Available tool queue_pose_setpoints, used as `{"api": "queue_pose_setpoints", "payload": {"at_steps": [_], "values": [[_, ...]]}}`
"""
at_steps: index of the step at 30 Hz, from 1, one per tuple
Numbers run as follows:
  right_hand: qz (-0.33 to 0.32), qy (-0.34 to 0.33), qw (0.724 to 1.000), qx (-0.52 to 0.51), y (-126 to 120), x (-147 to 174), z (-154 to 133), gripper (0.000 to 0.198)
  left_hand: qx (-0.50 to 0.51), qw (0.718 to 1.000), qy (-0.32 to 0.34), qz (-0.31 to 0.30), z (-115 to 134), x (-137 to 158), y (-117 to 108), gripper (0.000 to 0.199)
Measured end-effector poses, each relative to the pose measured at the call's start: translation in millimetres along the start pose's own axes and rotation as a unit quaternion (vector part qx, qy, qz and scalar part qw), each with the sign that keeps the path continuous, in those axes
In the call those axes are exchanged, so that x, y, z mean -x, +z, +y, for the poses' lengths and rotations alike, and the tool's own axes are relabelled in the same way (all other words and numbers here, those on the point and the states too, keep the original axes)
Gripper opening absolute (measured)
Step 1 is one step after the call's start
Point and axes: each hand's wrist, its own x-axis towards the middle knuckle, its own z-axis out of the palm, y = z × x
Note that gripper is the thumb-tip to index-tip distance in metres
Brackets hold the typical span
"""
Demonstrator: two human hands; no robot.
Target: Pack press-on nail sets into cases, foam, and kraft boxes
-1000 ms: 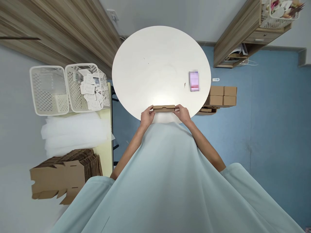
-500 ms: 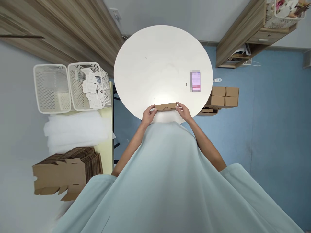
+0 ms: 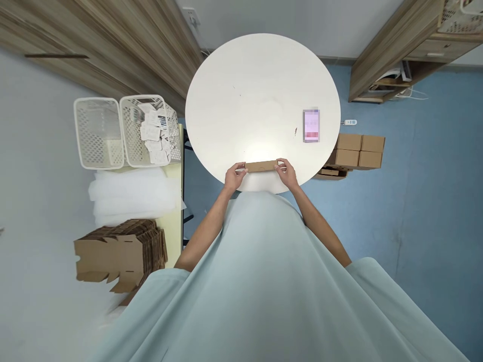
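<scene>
A small brown cardboard box (image 3: 261, 166) shows a long narrow side toward me, close to the near edge of the round white table (image 3: 260, 65). At its left end, my left hand (image 3: 235, 177) grips it between thumb and fingers. My right hand (image 3: 287, 175) pinches the opposite end, thumb on the near side and fingers behind. Whether the box rests on the tabletop or is held just above it, I cannot tell. A phone with a blurred screen (image 3: 311, 125) lies farther right on the table.
Left, a side table (image 3: 171, 201) bears white plastic baskets (image 3: 101, 133), one holding white cards, plus white wrapping sheets (image 3: 130, 196) and flattened cardboard boxes (image 3: 109, 256). Folded boxes (image 3: 349, 150) are stacked right of the round table. A wooden cabinet (image 3: 385, 50) stands back right.
Both hands keep hold of the cardboard box. Its half-round notch, plain before, is now barely visible, and the right thumb sits farther onto the near side. The whole view has shifted slightly.
</scene>
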Motion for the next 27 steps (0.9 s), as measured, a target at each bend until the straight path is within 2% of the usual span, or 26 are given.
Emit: {"api": "queue_pose_setpoints", "payload": {"at_steps": [7, 12, 14, 19, 24, 27], "values": [[-0.013, -0.006, 1.0, -0.009, -1, -8, 6, 0.047, 0.027, 0.999, -0.021, 0.014, -1, 1, 4, 0.046], [-0.005, -0.003, 0.998, -0.065, 3, 12, 19, 0.043, 0.046, 0.998, -0.017, 0.024, -10, 21, 10, 0.039], [0.005, 0.003, 0.995, -0.1, 6, 25, 26, 0.043, 0.058, 0.997, -0.029, 0.033, -15, 32, 17, 0.04], [0.038, 0.02, 0.991, -0.128, 9, 55, 54, 0.05, 0.083, 0.993, -0.078, 0.029, -29, 48, 39, 0.06], [0.032, 0.065, 0.992, -0.1, 4, 69, 81, 0.048, 0.085, 0.993, -0.086, -0.013, -40, 53, 60, 0.049], [0.03, 0.087, 0.99, -0.109, 3, 76, 92, 0.047, 0.082, 0.991, -0.102, -0.011, -45, 64, 71, 0.05]]}}
